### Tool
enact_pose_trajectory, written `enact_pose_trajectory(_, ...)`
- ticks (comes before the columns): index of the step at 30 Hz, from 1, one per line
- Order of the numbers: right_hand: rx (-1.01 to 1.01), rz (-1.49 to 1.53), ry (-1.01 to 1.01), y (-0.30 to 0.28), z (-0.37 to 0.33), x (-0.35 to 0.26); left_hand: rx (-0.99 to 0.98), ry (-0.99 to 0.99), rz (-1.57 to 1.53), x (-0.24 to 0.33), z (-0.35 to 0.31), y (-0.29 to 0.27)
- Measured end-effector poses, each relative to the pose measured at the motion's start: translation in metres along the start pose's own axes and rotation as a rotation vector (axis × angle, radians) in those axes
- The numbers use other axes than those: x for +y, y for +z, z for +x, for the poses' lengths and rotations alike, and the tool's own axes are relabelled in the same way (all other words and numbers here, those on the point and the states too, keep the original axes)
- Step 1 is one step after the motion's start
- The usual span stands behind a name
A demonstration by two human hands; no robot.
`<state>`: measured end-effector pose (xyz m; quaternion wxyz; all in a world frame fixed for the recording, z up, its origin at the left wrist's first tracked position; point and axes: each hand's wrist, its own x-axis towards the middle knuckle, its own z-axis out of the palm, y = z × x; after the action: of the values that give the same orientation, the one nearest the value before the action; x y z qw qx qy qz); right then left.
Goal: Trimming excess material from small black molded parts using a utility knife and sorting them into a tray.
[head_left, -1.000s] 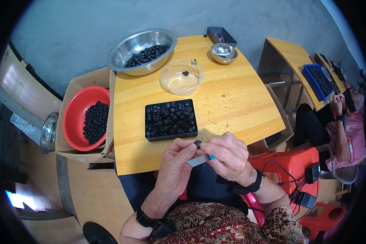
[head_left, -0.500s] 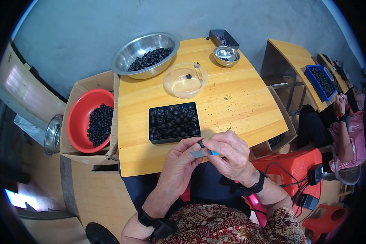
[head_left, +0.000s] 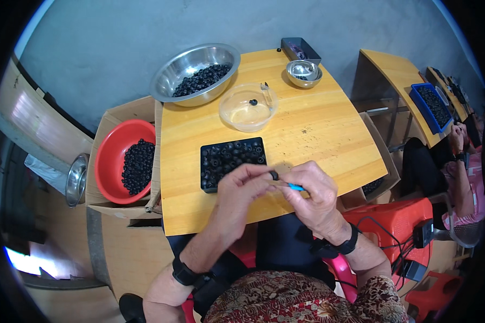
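Observation:
My left hand (head_left: 241,188) is closed in a pinch on a small black round part (head_left: 274,175), just past the near right corner of the black tray. My right hand (head_left: 313,188) is closed beside it around a small blue-handled tool (head_left: 295,187); its working end is hidden or blurred between the hands. The black tray (head_left: 214,189) is filled with similar black round parts, some with open holes. Beyond it stands a clear plastic tub (head_left: 237,119) containing one black part and a slim clear-and-dark tool.
At the table's far left sits a steel basin (head_left: 170,97) of black parts; a red basin (head_left: 105,172) with more is in a cardboard box. Small steel bowls (head_left: 304,82) and a dark box (head_left: 302,49) stand far right. A person sits right, by a blue tray (head_left: 423,110).
My left hand has moved up over the tray's near right corner, the black part lifted with it. The right hand has shifted slightly right, and the tool's grey blade no longer shows clearly.

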<state>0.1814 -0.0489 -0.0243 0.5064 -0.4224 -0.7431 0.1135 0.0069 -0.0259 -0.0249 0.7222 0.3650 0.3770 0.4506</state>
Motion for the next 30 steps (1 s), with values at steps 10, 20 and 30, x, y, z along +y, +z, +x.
enact_pose_trajectory(10,0.081,0.098,0.368,-0.009,-0.004,0.024,0.202,0.426,0.520,0.076,0.127,-0.027)
enact_pose_trajectory(20,0.125,0.282,0.525,-0.002,-0.011,0.036,0.096,0.458,1.408,0.042,0.061,-0.064)
enact_pose_trajectory(30,0.042,0.278,0.466,0.003,-0.009,0.024,0.007,0.578,1.587,0.042,0.073,-0.074)
